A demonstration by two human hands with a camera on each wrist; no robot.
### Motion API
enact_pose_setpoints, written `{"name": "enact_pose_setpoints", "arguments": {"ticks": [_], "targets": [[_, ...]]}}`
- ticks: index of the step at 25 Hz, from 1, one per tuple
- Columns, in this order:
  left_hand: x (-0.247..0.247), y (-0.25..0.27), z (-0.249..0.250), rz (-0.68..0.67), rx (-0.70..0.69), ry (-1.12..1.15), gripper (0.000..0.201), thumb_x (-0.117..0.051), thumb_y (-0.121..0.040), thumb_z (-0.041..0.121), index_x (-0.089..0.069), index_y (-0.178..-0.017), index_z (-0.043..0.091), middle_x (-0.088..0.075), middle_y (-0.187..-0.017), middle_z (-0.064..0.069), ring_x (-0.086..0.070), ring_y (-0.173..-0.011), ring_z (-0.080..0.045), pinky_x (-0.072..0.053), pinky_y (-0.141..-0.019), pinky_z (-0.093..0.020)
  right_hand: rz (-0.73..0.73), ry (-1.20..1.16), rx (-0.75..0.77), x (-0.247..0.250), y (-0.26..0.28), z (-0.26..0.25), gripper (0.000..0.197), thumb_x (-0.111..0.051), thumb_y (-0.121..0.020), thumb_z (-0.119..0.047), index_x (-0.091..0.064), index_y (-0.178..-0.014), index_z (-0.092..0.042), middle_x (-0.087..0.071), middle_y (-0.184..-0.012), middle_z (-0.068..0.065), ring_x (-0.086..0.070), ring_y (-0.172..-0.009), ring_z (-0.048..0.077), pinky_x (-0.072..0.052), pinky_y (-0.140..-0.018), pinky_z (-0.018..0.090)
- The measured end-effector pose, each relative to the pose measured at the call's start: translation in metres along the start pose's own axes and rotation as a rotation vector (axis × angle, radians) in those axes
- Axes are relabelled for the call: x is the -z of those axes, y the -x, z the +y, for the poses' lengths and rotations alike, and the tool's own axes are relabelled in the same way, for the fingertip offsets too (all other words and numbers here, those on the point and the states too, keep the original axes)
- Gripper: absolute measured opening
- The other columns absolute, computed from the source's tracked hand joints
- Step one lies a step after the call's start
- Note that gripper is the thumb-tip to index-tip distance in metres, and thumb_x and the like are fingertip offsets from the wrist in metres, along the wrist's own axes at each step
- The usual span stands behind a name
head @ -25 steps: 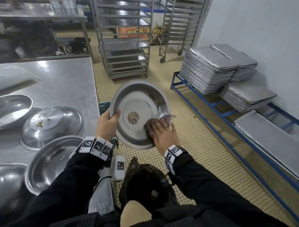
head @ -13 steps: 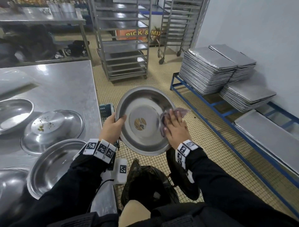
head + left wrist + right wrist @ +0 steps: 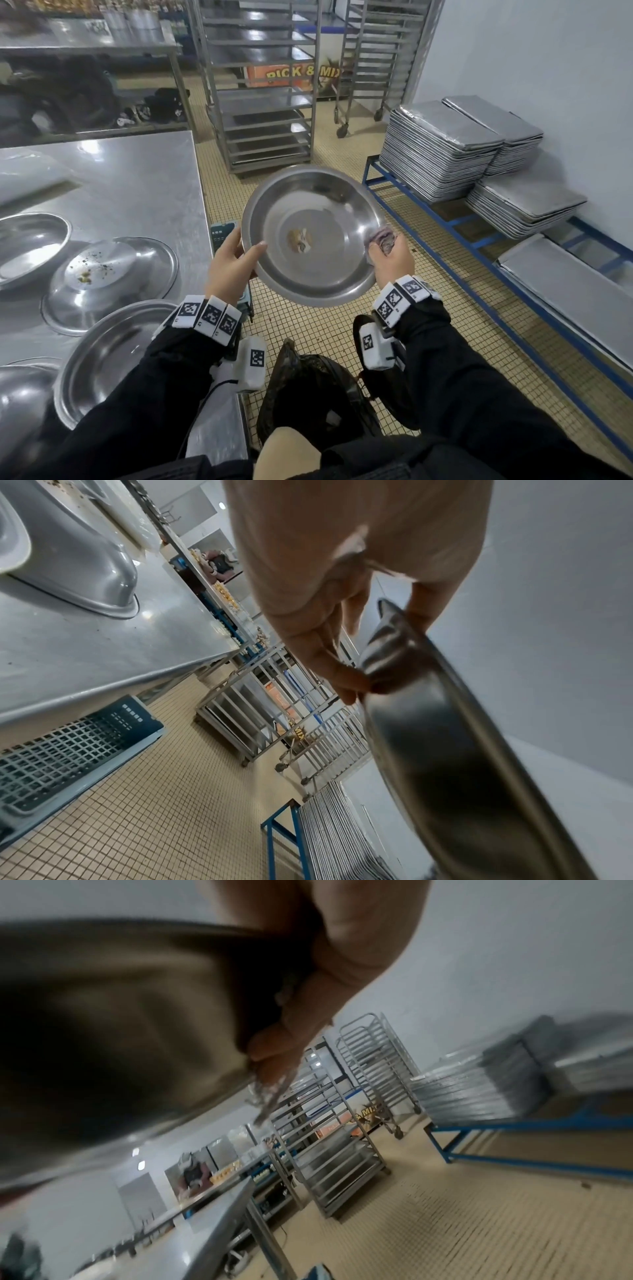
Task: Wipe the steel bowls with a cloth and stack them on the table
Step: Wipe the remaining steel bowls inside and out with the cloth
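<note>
The person holds a steel bowl (image 3: 313, 236) in the air, off the right edge of the tabletop (image 3: 120, 185) and above the tiled floor (image 3: 428, 308), with its inside facing up towards the head camera. The left hand (image 3: 230, 263) is clamped on the bowl's left rim, thumb over the lip and fingers underneath. The right hand (image 3: 388, 258) is curled around a crumpled cloth (image 3: 382, 238) and pinches it over the right rim.

The step in hand looks like wiping the rim and wall. To do it well, I would keep the left grip firm and turn the bowl a little at a time, so the cloth runs round the whole rim. A round sticker (image 3: 299, 241) in the middle of the base looks scuffed and may need a harder rub, if it is meant to come off at all. The bowl is smooth and would slip from a loose hold.

1 second ago the right hand pressed the cloth flat inside the bowl, near the lower right of the base. Half a second later it had slid up the right wall, and now it sits at the rim.

On the tabletop, 1 upturned bowl (image 3: 109, 274) carries crumbs, and 1 open bowl (image 3: 106, 356) lies at the near right edge.
</note>
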State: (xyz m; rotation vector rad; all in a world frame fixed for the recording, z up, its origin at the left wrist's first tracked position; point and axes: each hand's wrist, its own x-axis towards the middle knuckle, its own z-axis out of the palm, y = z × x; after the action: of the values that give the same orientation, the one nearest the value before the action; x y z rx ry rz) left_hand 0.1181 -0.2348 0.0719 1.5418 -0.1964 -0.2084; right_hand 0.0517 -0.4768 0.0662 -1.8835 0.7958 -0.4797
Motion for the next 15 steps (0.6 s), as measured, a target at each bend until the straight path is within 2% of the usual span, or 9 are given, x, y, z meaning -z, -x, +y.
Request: {"name": "enact_pose_setpoints", "arguments": {"ticks": [1, 2, 3, 5, 7, 9, 11, 13, 15], "targets": [[-0.004, 0.001, -0.002, -0.03, -0.016, 0.021, 0.063, -0.064, -0.09, 0.016, -0.037, -0.144, 0.033, -0.068, -0.111, -0.004, -0.069, -0.097, -0.02, -0.059, -0.076, -0.032, 0.035, -0.083, -0.044, -0.006, 0.005, -0.001, 0.026, -0.059, -0.091, -0.02, -0.047, -0.11, -0.006, -0.058, -0.091, 0.002, -0.055, -0.068, 0.006, -0.038, -0.049, 0.015], [-0.009, 0.003, -0.004, -0.049, -0.017, 0.039, 0.075, -0.065, -0.089, 0.015, -0.026, -0.149, 0.036, -0.064, -0.12, -0.004, -0.067, -0.104, -0.019, -0.058, -0.081, -0.035, 0.07, -0.147, -0.078, -0.013, 0.01, -0.002, 0.028, -0.06, -0.09, -0.022, -0.047, -0.11, -0.007, -0.058, -0.091, 0.001, -0.055, -0.068, 0.005, -0.038, -0.049, 0.014], [-0.015, 0.006, -0.005, -0.06, -0.021, 0.049, 0.076, -0.065, -0.089, 0.014, -0.023, -0.15, 0.033, -0.062, -0.122, -0.004, -0.066, -0.106, -0.02, -0.058, -0.081, -0.034, 0.097, -0.194, -0.098, -0.019, 0.014, -0.002, 0.029, -0.061, -0.09, -0.024, -0.047, -0.109, -0.007, -0.058, -0.089, 0.0, -0.054, -0.068, 0.003, -0.037, -0.048, 0.013], [-0.028, 0.011, -0.004, -0.057, -0.023, 0.012, 0.051, -0.062, -0.09, 0.011, -0.041, -0.136, 0.019, -0.063, -0.11, -0.004, -0.065, -0.103, -0.025, -0.057, -0.073, -0.026, 0.123, -0.251, -0.112, -0.028, 0.022, -0.004, 0.028, -0.059, -0.091, -0.027, -0.047, -0.105, -0.008, -0.056, -0.084, -0.004, -0.052, -0.066, 0.002, -0.035, -0.047, 0.012], [-0.035, 0.013, 0.001, 0.009, 0.025, 0.022, 0.027, -0.057, -0.092, 0.009, -0.052, -0.116, 0.02, -0.063, -0.098, -0.003, -0.065, -0.095, -0.027, -0.054, -0.064, -0.019, 0.082, -0.268, -0.098, -0.033, 0.026, -0.002, 0.023, -0.053, -0.094, -0.031, -0.047, -0.103, -0.01, -0.055, -0.081, -0.007, -0.054, -0.067, 0.003, -0.038, -0.05, 0.015], [-0.03, 0.01, 0.002, 0.094, 0.053, 0.077, 0.025, -0.052, -0.094, 0.006, -0.052, -0.114, 0.021, -0.062, -0.095, -0.002, -0.064, -0.087, -0.021, -0.053, -0.059, -0.019, 0.012, -0.264, -0.075, -0.035, 0.025, 0.002, 0.023, -0.046, -0.097, -0.035, -0.05, -0.105, -0.014, -0.059, -0.083, -0.006, -0.059, -0.072, 0.008, -0.046, -0.059, 0.021], [-0.02, 0.003, 0.0, 0.169, 0.05, 0.072, 0.024, -0.05, -0.093, 0.006, -0.054, -0.109, 0.024, -0.061, -0.096, -0.003, -0.062, -0.092, -0.024, -0.056, -0.07, -0.029, -0.013, -0.193, -0.037, -0.033, 0.022, 0.007, 0.024, -0.042, -0.098, -0.035, -0.05, -0.107, -0.014, -0.062, -0.092, 0.001, -0.062, -0.079, 0.014, -0.051, -0.065, 0.026], [-0.01, 0.0, -0.002, 0.211, 0.048, 0.007, 0.023, -0.05, -0.094, 0.008, -0.054, -0.108, 0.025, -0.061, -0.098, -0.002, -0.061, -0.099, -0.027, -0.053, -0.088, -0.042, 0.019, -0.036, 0.053, -0.031, 0.02, 0.009, 0.025, -0.044, -0.098, -0.028, -0.051, -0.113, -0.009, -0.056, -0.112, 0.007, -0.058, -0.09, 0.015, -0.044, -0.065, 0.015], [-0.005, -0.001, -0.006, 0.235, 0.037, -0.036, 0.024, -0.048, -0.096, 0.011, -0.053, -0.118, 0.022, -0.061, -0.1, 0.0, -0.059, -0.101, -0.024, -0.05, -0.092, -0.039, -0.064, 0.104, 0.193, -0.036, 0.028, 0.005, 0.028, -0.049, -0.095, -0.023, -0.049, -0.12, -0.01, -0.044, -0.126, 0.006, -0.054, -0.102, 0.013, -0.044, -0.07, 0.011]]}}
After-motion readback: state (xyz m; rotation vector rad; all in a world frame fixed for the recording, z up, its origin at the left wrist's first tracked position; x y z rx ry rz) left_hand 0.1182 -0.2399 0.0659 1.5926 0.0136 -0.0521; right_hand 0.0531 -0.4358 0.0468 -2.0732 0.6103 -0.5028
